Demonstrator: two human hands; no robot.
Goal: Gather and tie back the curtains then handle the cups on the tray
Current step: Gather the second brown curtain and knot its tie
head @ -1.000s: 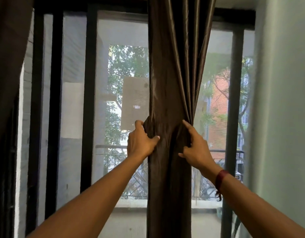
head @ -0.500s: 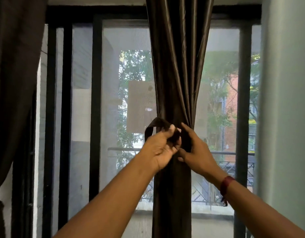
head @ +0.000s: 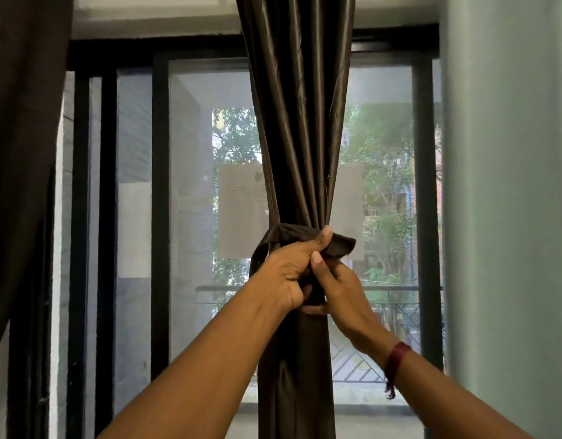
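A dark brown curtain (head: 300,137) hangs gathered into a narrow bundle in front of the window. A matching fabric tie-back strap (head: 281,233) is looped around it at mid height. My left hand (head: 289,270) grips the strap in front of the bundle, with one end of the strap sticking out to the right past my fingers. My right hand (head: 335,296) sits just below and right, fingers closed on the strap and the curtain fabric. Both hands touch each other. No tray or cups are in view.
A second dark curtain (head: 23,153) hangs at the far left. Black window frames (head: 161,217) and a mesh screen stand behind. A pale green wall (head: 507,201) fills the right side. A balcony railing (head: 400,289) shows outside.
My left hand has carried the strap across the front of the curtain from the left, and both hands have come together on it. The view has tilted upward.
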